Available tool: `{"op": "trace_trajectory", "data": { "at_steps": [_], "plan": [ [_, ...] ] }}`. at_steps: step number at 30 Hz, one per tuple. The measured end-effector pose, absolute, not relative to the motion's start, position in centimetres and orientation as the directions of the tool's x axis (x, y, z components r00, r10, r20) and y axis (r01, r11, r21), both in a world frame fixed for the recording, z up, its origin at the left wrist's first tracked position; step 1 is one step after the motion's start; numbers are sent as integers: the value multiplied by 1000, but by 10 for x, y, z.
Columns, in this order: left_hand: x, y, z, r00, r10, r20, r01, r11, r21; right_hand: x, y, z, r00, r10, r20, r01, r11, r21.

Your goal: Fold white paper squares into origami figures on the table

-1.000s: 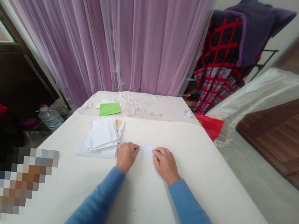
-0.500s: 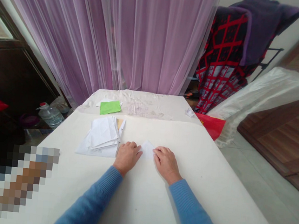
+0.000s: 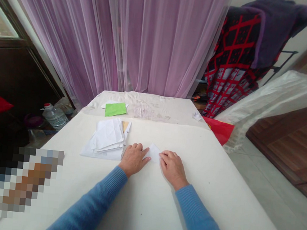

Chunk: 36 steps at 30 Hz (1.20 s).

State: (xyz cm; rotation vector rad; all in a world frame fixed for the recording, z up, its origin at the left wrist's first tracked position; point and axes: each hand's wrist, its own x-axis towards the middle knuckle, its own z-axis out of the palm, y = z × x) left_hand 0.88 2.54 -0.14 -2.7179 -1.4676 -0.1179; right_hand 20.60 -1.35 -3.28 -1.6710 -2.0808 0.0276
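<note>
Here, a person's left hand (image 3: 134,160) and right hand (image 3: 172,169) lie palm-down on a white table cover (image 3: 145,204), both spread flat with the fingers loosely together and neither pinching anything, while a small folded piece of white paper (image 3: 153,153) sits on the cover between them, its near edges touching or just beside the fingertips (image 3: 146,154) of each hand; how hard those fingers press cannot be told from this view. Light and thin, the folded paper looks likely to skid on the smooth cover under a careless touch and to stiffen only along its creases, so its free upper corner, clear of both hands, appears the surest place for a thumb-and-forefinger hold. Just past the left hand sits a loose stack of white paper sheets (image 3: 108,136), with a green paper sheet (image 3: 115,109) farther ahead on a creased stretch of the table. A tiny folded white paper piece (image 3: 197,116) lies well ahead of the right hand, near the table's far corner, above a red plastic bag (image 3: 219,131). Beyond the left hand, below the table edge, stands a plastic water bottle (image 3: 54,117), and a sheer lilac curtain (image 3: 160,39) hangs behind it all
</note>
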Motion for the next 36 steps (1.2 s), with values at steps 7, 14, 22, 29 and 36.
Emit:
{"op": "trace_trajectory", "data": {
  "at_steps": [7, 14, 22, 29, 36],
  "plan": [
    [-1, 19, -6, 550, 827, 113, 831, -556, 27, 206, -13, -35, -148, 924, 353, 917, 262, -302],
    [-10, 15, -5, 551, 830, 92, 828, -557, 69, 206, -13, -34, -149, 926, 348, 909, 267, -320],
    [-17, 11, -2, 546, 834, 84, 830, -551, 84, 206, -13, -35, -146, 925, 352, 911, 264, -316],
    [-6, 17, 3, 535, 838, 106, 840, -541, 37, 206, -13, -33, -146, 931, 334, 918, 253, -304],
    [5, 21, -1, 542, 832, 119, 838, -545, -4, 209, -15, -30, -158, 938, 309, 913, 258, -317]
  ]
}}
